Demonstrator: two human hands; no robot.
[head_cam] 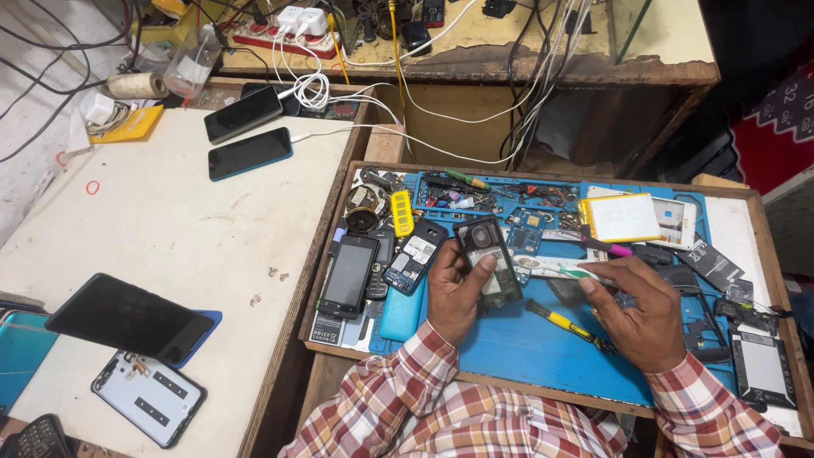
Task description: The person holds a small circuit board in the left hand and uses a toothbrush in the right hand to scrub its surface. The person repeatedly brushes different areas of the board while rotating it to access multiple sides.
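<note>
Phone frame (487,259), a dark opened handset shell, sits upright in the left hand (455,295), thumb across its front and fingers curled behind, above the blue mat (517,339) near the front edge of the bench (326,280). The right hand (640,309) is pinched on a thin tool (566,271) with a green and white grip, its tip lying just beside the frame's right side. To work this well, I judge the left hand should hold the frame by its edges only, steady and tilted toward the eye, so the thumb does not press the bare parts. The tool wants a light, low approach along the seam, not a stab. A yellow screwdriver (564,322) lies on the mat between the hands; other phones (349,276) and boards crowd the mat's left and back edges.
</note>
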